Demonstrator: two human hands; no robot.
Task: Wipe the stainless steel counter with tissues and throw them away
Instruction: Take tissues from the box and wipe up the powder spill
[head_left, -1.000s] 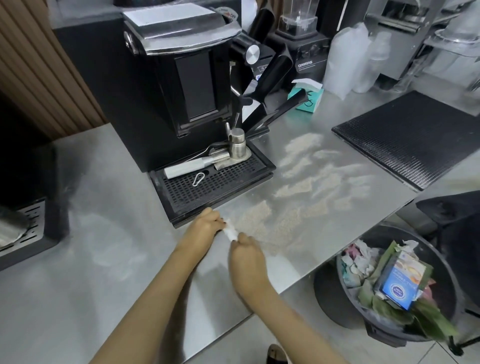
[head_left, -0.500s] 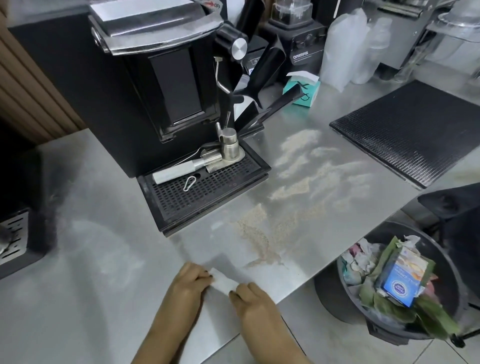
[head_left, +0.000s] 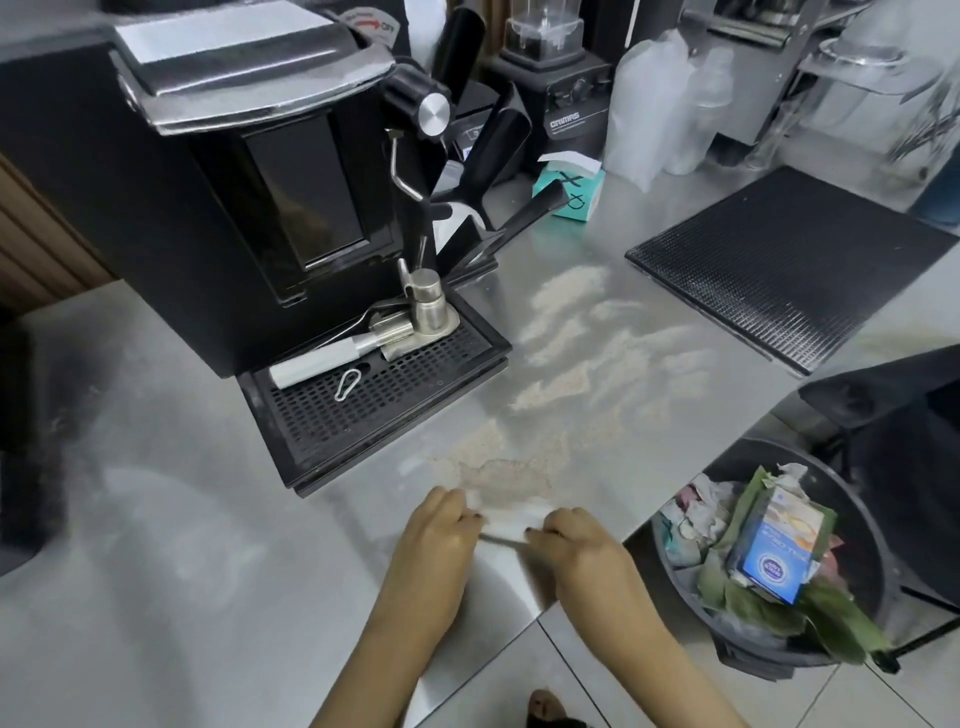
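Note:
A white tissue (head_left: 511, 519) lies stretched on the stainless steel counter (head_left: 182, 519) near its front edge. My left hand (head_left: 441, 535) grips its left end and my right hand (head_left: 574, 538) grips its right end. Just beyond the tissue sits a heap of pale brown powder (head_left: 498, 470), and more powder streaks (head_left: 587, 343) spread toward the back. A dark trash bin (head_left: 857, 525) stands on the floor to the right, below the counter edge, holding crumpled tissues, green leaves and a blue carton.
A black coffee machine (head_left: 249, 197) with its perforated drip tray (head_left: 374, 405) stands behind my hands. A black rubber mat (head_left: 779, 260) lies at the right. A teal tissue box (head_left: 571, 189), a blender and plastic bags sit at the back.
The tissue was bunched between my hands at the drip tray corner; both hands drew it back toward the front edge, spread it wide, and powder now piles along its far side.

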